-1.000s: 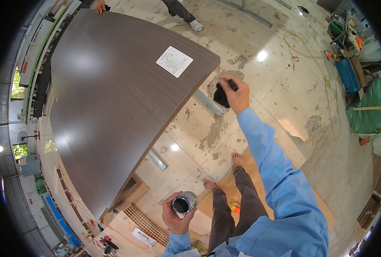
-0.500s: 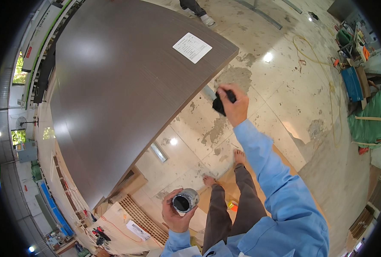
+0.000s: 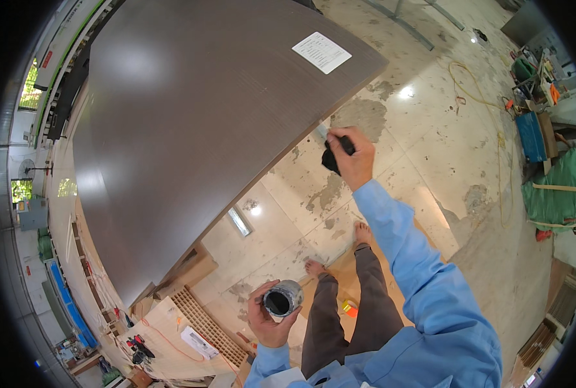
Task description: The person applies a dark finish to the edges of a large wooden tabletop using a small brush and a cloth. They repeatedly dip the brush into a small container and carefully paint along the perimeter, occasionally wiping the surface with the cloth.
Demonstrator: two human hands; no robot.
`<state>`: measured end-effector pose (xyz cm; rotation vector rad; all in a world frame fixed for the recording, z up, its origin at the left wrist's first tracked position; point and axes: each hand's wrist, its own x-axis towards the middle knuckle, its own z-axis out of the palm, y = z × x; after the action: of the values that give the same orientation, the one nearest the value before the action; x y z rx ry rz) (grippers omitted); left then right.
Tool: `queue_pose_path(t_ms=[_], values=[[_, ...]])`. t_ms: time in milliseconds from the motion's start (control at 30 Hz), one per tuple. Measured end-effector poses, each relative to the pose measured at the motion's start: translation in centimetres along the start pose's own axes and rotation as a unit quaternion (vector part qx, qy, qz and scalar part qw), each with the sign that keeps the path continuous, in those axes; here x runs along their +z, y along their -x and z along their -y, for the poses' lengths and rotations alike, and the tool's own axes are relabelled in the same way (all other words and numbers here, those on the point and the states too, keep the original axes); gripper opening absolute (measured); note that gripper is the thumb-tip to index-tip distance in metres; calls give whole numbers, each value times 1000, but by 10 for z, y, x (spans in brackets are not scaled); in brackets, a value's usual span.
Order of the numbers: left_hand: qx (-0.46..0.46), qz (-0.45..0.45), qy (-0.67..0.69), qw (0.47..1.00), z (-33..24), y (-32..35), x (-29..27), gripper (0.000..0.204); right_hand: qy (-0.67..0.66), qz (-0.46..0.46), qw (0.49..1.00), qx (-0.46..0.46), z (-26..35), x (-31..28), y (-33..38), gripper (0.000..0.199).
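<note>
My left hand (image 3: pixel 270 321) is closed around a small stained can (image 3: pixel 290 294) with dark contents, its open top facing up. My right hand (image 3: pixel 356 157) grips a soft black pad (image 3: pixel 332 155), which may be a folded cloth or a sponge. Its exact kind is hard to make out. The pad is just off the near right edge of a large dark brown panel (image 3: pixel 217 97), with a gap between them. A white printed label (image 3: pixel 322 52) lies on the panel near its far right corner.
Below the panel's edge, a metal bar (image 3: pixel 240 221) shows over the stained tile floor (image 3: pixel 288 207). A slatted wooden piece (image 3: pixel 207 326) and a board with tools (image 3: pixel 165 349) lie at lower left. A yellow hose (image 3: pixel 500 149) and green-covered goods (image 3: pixel 556 194) are at right.
The panel and its label have shifted up and right in view. My hands keep nearly the same places, still holding the can and the pad. A person's foot at the top has gone from sight.
</note>
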<state>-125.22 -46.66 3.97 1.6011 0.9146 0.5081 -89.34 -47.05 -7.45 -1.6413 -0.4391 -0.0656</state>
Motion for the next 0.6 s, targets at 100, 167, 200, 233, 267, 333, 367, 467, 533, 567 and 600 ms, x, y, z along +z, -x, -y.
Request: queue_pose_path(t_ms=[100, 167, 200, 233, 267, 333, 367, 467, 533, 567, 600], values=[[-12, -8, 10, 1000, 5, 5, -7, 75, -8, 154, 984, -91, 15, 25, 34, 16], [-18, -17, 15, 1000, 8, 10, -13, 75, -20, 192, 977, -92, 27, 34, 56, 16], [-20, -20, 8, 1000, 10, 12, -16, 75, -37, 238, 962, -126, 29, 35, 60, 16], [-23, -26, 14, 999, 12, 14, -20, 75, -27, 176, 981, -78, 31, 36, 64, 16], [-28, -33, 32, 999, 14, 16, -24, 75, -23, 141, 988, -63, 31, 36, 64, 16], [-29, -37, 22, 999, 18, 19, -31, 76, -16, 85, 996, -24, 28, 34, 60, 16], [-32, -39, 36, 998, 19, 21, -35, 76, -13, 64, 998, 0, 25, 34, 59, 15], [-32, -41, 24, 998, 23, 24, -42, 76, 5, 114, 993, -16, 22, 43, 64, 14], [-40, -40, 7, 998, 23, 26, -46, 76, 18, 212, 975, -60, 25, 49, 73, 11], [-44, -40, 4, 998, 24, 27, -48, 76, 11, 157, 987, -35, 27, 51, 75, 12], [-40, -42, 5, 998, 24, 28, -51, 76, 3, 137, 990, -28, 29, 52, 74, 12]])
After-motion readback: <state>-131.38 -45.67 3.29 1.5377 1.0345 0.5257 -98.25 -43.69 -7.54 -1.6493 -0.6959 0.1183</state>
